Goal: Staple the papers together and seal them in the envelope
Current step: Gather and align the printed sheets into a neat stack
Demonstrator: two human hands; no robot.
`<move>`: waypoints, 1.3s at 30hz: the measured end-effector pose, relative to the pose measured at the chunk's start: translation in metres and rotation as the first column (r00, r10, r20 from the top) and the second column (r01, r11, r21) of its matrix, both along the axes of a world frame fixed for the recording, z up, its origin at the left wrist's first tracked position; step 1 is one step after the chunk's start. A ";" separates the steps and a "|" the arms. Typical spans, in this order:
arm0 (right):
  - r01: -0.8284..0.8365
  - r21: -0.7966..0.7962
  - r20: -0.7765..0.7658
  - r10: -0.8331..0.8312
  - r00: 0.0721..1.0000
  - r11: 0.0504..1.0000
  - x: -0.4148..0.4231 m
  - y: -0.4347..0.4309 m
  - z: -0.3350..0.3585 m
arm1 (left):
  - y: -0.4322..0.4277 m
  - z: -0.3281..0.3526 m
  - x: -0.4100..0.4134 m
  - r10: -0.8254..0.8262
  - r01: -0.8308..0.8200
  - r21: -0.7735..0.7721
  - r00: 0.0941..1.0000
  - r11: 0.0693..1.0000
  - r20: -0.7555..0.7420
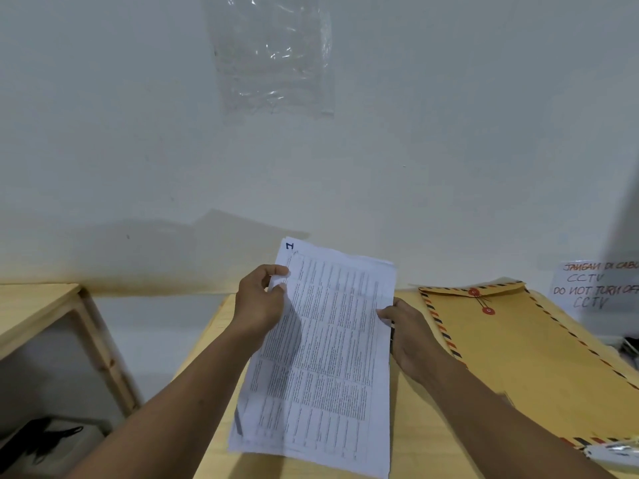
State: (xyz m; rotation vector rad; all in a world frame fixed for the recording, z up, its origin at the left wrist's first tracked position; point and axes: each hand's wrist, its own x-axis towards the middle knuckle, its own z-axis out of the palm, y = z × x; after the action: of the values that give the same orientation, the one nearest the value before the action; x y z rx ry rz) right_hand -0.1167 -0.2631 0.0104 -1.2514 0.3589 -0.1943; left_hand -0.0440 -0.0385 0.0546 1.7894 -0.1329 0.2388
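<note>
- Papers (321, 357), a printed stack, held tilted above the wooden table (425, 444), left hand (257, 302) pinching the left edge, right hand (406, 326) gripping the right.
- Squaring the sheets appears under way; stapling calls for a stapler, none clearly visible.
- Envelope (532, 357) lies just right, string-tied; white wall (138, 133) behind.

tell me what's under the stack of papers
Under the papers, held by the left hand and right hand, only the wooden table shows around their edges. Anything lying directly beneath them is covered.
</note>
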 end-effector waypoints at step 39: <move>-0.037 -0.823 0.094 0.201 0.975 0.567 0.002 -0.024 0.044 | -0.026 0.005 -0.033 -0.456 0.406 0.447 0.890 0.797 0.006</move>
State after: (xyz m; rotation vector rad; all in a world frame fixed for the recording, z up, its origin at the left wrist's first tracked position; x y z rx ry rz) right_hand -0.1151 -0.2868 0.0548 -2.1750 -0.0103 -0.3818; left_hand -0.0766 -0.0643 0.0592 2.1298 -0.7224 -0.0279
